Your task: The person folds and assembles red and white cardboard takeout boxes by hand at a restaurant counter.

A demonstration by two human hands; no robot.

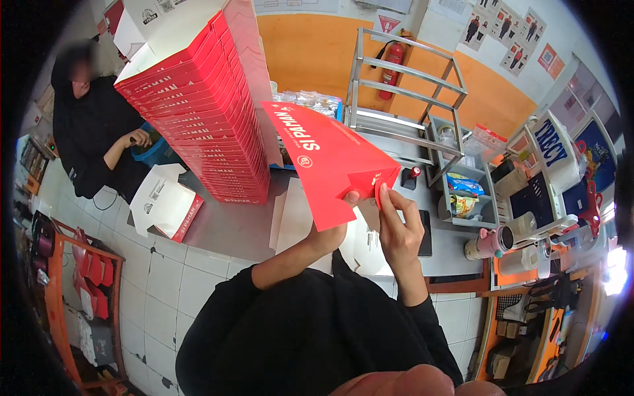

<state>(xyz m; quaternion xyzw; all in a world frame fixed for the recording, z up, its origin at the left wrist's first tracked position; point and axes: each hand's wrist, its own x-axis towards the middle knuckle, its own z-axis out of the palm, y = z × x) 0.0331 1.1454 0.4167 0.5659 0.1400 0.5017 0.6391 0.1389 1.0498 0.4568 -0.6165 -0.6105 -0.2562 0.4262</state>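
Note:
Raised over the table in front of me is a red cardboard box blank with white print, partly folded at its near right corner. My left hand is closed on its lower edge, the thumb showing and the other fingers hidden behind the card. At the folded corner flap, my right hand pinches the card between thumb and fingers. Beneath the hands lie pale card sheets, white side up. To the left rises a tall stack of nested red boxes, with an open white-lined box beside it.
Across the table at left stands a person in black, a hand by a blue container. A metal rack, grey bins, a stamp, a dark flat device and a pink tumbler are at right.

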